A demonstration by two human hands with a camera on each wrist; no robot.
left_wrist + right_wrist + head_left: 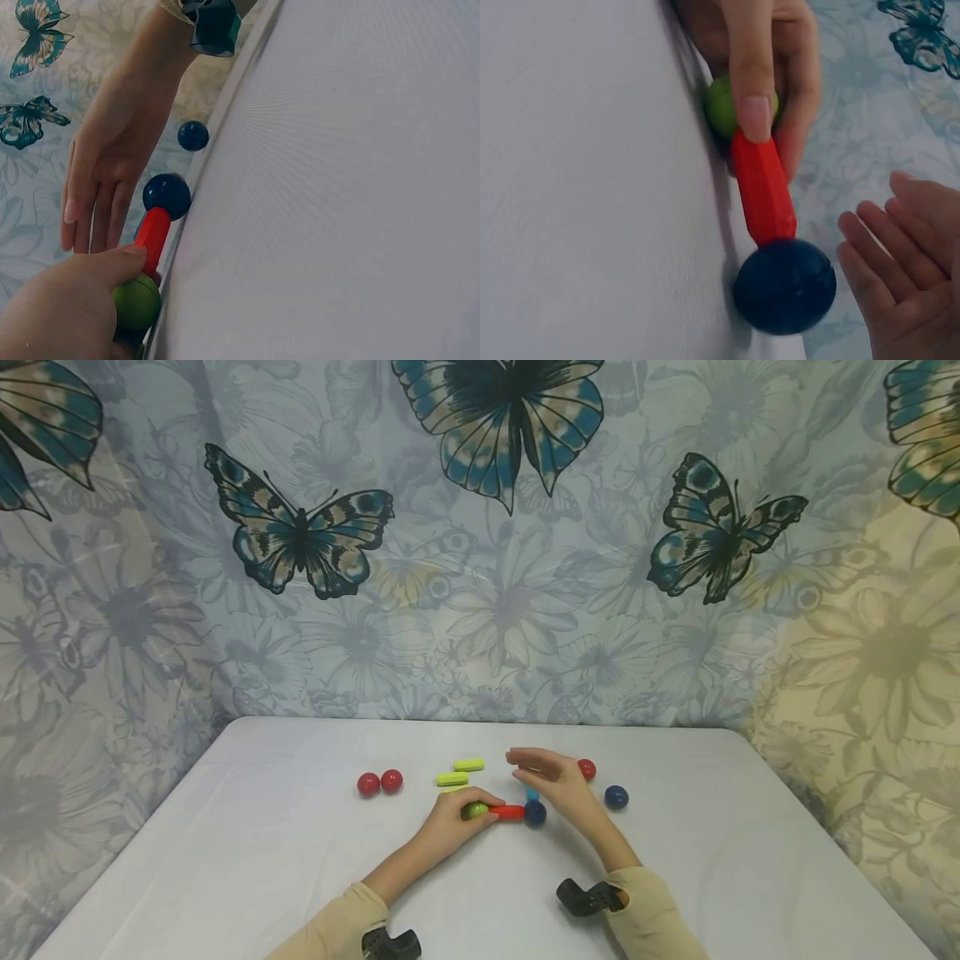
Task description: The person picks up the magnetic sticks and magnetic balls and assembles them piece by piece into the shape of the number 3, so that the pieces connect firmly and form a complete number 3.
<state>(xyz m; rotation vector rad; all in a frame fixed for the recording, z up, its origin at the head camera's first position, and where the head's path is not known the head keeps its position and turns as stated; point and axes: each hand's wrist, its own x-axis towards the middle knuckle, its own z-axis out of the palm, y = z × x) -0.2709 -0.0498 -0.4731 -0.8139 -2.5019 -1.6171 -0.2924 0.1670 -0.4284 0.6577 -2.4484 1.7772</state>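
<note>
My left hand (447,820) pinches a red stick (510,812) at its near end, with the thumb lying along it. A green ball (137,301) sits at that end, partly covered by the hand, and a dark blue ball (784,286) is at the stick's other end. Just behind that ball a light blue piece (532,794) shows, mostly hidden. My right hand (557,778) is held beside the blue ball, fingers extended and nothing in its grasp; the right wrist view shows its palm facing the ball.
Two red balls (380,782) lie to the left on the white table (247,860). Yellow-green sticks (452,779) lie beyond my left hand, one partly hidden by it. Past my right hand are another red ball (587,769) and a second dark blue ball (617,797).
</note>
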